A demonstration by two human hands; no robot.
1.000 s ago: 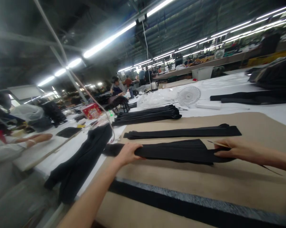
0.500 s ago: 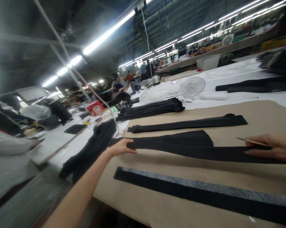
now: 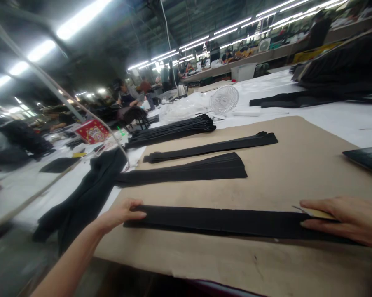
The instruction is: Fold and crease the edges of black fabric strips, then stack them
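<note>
A long black fabric strip [image 3: 216,220] stretches between my two hands, low over the brown paper [image 3: 186,194]. My left hand [image 3: 120,216] pinches its left end between thumb and fingers. Over its right part, my right hand [image 3: 349,218] is closed, with thumb and fingers on the cloth. Between those fingers also sits a slim tool [image 3: 315,212] with a tan body and a thin metallic tip; its exact kind is unclear. Just beyond lies a fanned stack of black strips [image 3: 186,171], and behind that a narrower bundle of black strips [image 3: 210,147].
A thick pile of folded black strips [image 3: 173,130] lies farther back, near a clear round fan [image 3: 224,100]. Black cloth [image 3: 83,194] hangs over the table's left edge. A cord runs down by a red box [image 3: 93,131]. A dark flat object [image 3: 365,159] is at right.
Both hands have brought a black strip from the fanned stack toward me. The grey-banded strip seen in front earlier no longer shows its grey band. The view has turned right.
</note>
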